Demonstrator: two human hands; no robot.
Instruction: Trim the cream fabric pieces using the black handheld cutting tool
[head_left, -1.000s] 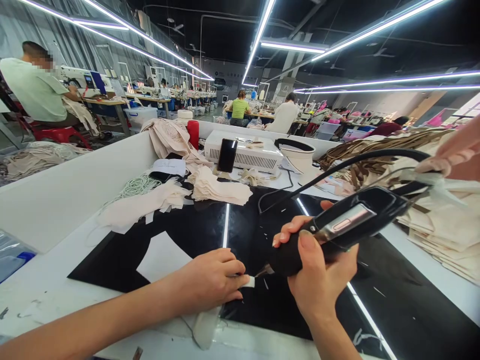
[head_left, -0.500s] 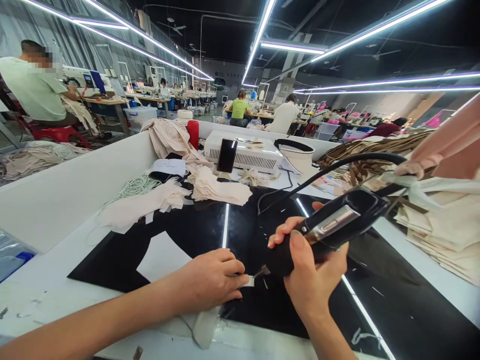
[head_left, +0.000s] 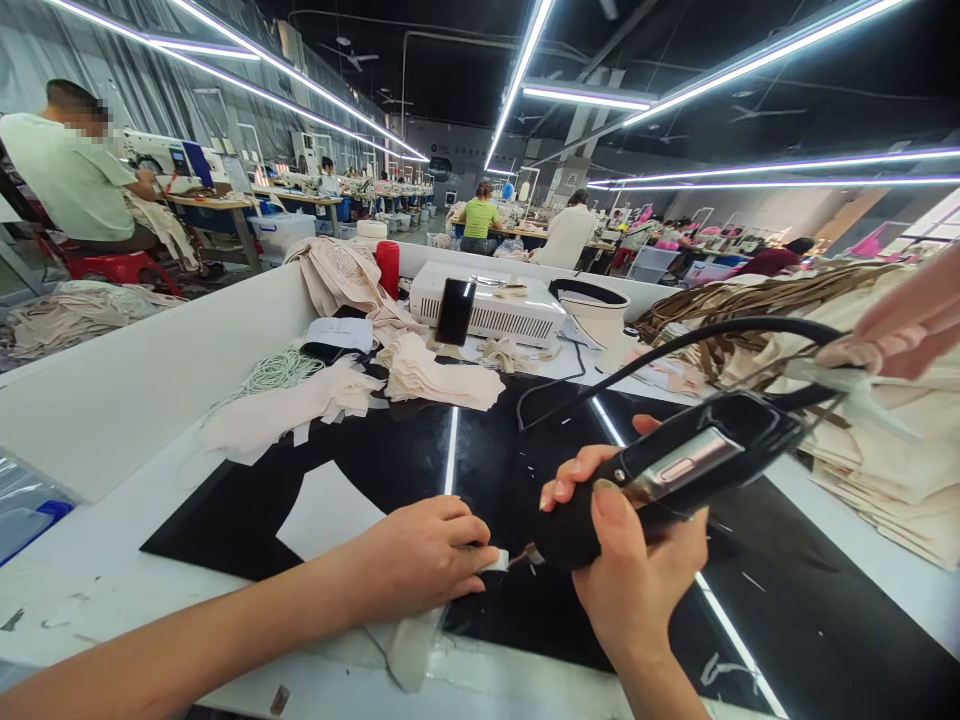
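Note:
My right hand [head_left: 626,570] is wrapped around a black corded handheld power tool [head_left: 682,450] with a shiny silver switch plate. The tool tilts down to the left. Its thin metal tip [head_left: 531,553] is close to the end of a small white strip [head_left: 498,561]. That strip sticks out from the pinched fingertips of my left hand [head_left: 431,555], low over the black sheet [head_left: 517,470]. Beneath my left wrist, a pale fabric piece [head_left: 409,650] hangs over the sheet's near edge. A white curved piece [head_left: 326,510] lies left of my left hand.
Another person's hand [head_left: 874,350] is by the tool's black cord [head_left: 697,328]. Behind the sheet are stacked cream pieces [head_left: 439,372], pale green cord [head_left: 281,370], a phone [head_left: 455,312] and a white vented box [head_left: 491,318]. Fabric stacks [head_left: 892,480] lie at the right.
The tool and my right hand have shifted slightly to the right. The other person's hand has also moved right. My left hand keeps its pinch in nearly the same place.

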